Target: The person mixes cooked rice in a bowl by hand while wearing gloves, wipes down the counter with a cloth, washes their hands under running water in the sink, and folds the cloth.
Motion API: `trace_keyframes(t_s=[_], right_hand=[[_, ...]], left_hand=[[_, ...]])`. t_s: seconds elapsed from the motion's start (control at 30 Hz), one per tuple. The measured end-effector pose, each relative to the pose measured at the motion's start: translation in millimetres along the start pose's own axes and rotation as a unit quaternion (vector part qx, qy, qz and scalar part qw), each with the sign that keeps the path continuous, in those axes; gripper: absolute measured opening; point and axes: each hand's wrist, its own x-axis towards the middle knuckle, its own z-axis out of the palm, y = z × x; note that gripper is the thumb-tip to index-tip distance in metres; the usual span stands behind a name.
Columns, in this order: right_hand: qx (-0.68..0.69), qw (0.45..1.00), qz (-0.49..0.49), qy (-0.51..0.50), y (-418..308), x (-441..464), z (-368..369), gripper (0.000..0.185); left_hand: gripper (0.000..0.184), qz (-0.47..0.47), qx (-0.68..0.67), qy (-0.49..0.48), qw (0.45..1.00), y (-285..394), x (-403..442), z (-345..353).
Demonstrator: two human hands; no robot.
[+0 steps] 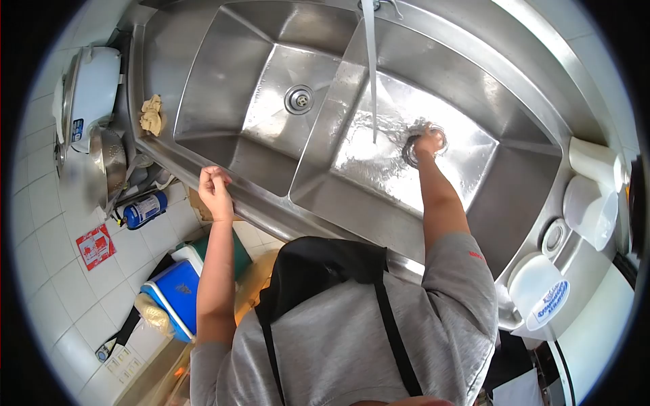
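My right hand [427,141] reaches down into the right sink basin [393,193], its fingers closed at a round metal ring [441,137], which looks like the drain. What the fingertips hold, if anything, is hidden by the hand and the rippling water. To the left of it, a stream of water [372,74] falls from the tap [387,5] into shallow water on the basin floor. My left hand [215,191] is curled closed at the sink's front rim [261,197], with nothing visible in it. I cannot tell whether it touches the rim.
The left basin [271,145] has an open drain [298,99]. A crumpled tan cloth [151,115] lies on the left ledge. White containers [542,284] stand along the right side. A metal colander [108,162], a blue cylinder [144,210] and a blue cooler [175,287] are at left.
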Motion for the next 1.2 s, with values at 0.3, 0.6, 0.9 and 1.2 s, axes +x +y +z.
trace_keyframes(t_s=[0.3,0.6,0.9,1.2], right_hand=[[0.117,0.991,-0.061,0.032,-34,30,73,0.046],[0.623,0.715,0.118,-0.293,-120,-50,47,0.019],[0.839,0.458,0.269,-0.116,-159,-84,-39,0.013],[0.951,0.23,0.201,0.036,-125,-11,-100,0.015]], left_hand=[[0.009,-0.026,0.011,-0.008,1.0,-3,0,0],[0.016,0.219,0.189,-0.147,0.946,106,43,101],[0.038,0.154,0.152,-0.213,0.953,261,100,244],[0.039,0.151,-0.072,-0.309,0.936,251,100,286]])
